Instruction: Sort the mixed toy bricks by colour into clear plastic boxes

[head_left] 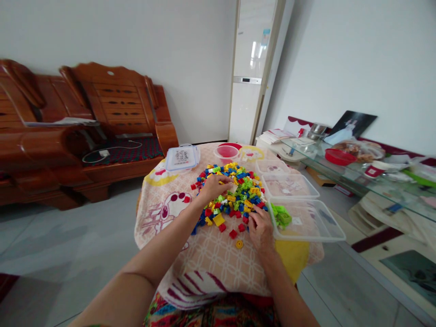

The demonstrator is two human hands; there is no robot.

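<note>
A loose heap of small plastic building bricks [235,193] in red, yellow, blue and green covers the middle of the cloth-covered table. My left hand [216,186] reaches over the left of the heap, its fingers stretched out; a pale piece shows by the fingertips. At the heap's near right edge is my right hand [261,226], fingers bent but apart, with the tips touching or just over the bricks. Beside it stands a clear plastic box [323,222] with bright green bricks [281,216] inside. A round yellow brick [239,244] lies in front of the heap.
More clear boxes [292,186] line the table's right side. Behind the heap stands a round clear tub [226,152]; a white lid [182,158] lies at the back left. Cluttered glass shelving [357,175] runs along the right, and a wooden bench [119,122] stands left.
</note>
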